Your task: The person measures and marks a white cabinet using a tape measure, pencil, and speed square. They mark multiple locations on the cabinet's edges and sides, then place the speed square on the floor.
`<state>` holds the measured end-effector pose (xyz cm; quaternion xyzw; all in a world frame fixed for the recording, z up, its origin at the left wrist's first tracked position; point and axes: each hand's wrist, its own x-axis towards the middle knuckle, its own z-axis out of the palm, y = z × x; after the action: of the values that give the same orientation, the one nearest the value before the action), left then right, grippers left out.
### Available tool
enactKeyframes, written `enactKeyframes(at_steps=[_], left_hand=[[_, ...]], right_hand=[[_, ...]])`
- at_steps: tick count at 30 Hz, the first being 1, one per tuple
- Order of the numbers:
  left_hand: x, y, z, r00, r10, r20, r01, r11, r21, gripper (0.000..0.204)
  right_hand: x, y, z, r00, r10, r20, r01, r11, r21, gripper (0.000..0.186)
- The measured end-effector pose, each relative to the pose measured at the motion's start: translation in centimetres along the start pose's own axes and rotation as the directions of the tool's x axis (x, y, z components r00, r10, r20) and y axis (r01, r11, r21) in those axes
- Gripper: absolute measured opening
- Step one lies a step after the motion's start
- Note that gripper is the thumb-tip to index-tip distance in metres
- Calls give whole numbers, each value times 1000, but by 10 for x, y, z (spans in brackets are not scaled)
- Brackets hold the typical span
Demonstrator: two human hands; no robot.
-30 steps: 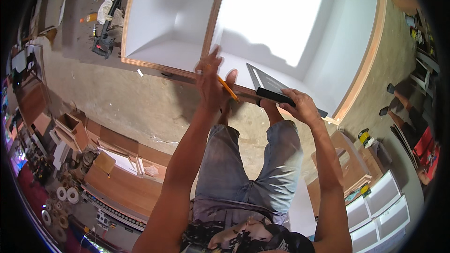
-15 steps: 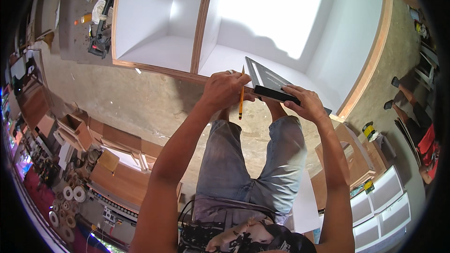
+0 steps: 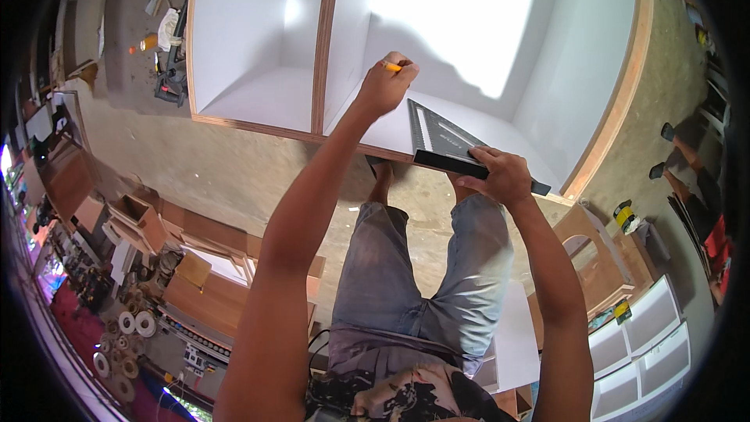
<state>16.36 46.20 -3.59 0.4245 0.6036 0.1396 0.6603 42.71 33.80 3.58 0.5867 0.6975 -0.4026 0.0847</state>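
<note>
My left hand (image 3: 386, 87) is closed around a yellow pencil (image 3: 391, 67), raised over the white inside of a large cabinet (image 3: 324, 47) with plywood edges. Only a short piece of the pencil shows; the rest is hidden in the fingers. My right hand (image 3: 504, 175) grips a black triangular speed square (image 3: 447, 141) by its thick fence. The fence lies along the cabinet's near plywood edge, and the flat triangle reaches inward over the white panel, pale scale marks along its left side.
An upright divider splits the cabinet into two bays. Tools and a bottle (image 3: 147, 43) lie on the floor at the left. Wooden boxes (image 3: 139, 219) and tape rolls (image 3: 144, 323) are at the lower left. A white shelf unit (image 3: 637, 352) is at the lower right; another person's legs show far right.
My left hand has lifted away from the near edge, up and inward with the pencil, which now lies more level. The speed square is nearly where it was, my right hand still on it.
</note>
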Motion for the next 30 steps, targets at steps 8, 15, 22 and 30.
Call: enactKeyframes(at_steps=[8, 15, 22, 30], left_hand=[[115, -126, 39, 951, -287, -114, 307, 915, 263, 28], [143, -221, 55, 916, -313, -252, 400, 763, 507, 20], [145, -204, 55, 866, -472, -164, 481, 699, 529, 53], [143, -204, 52, 880, -468, -81, 415, 675, 610, 52]], right_hand=[[0, 4, 4, 994, -65, -91, 61, 997, -49, 74], [2, 5, 0, 995, -62, -76, 60, 998, -25, 72], [0, 11, 3, 997, -21, -72, 19, 999, -32, 73], [0, 13, 7, 987, -84, -135, 78, 996, -46, 72]])
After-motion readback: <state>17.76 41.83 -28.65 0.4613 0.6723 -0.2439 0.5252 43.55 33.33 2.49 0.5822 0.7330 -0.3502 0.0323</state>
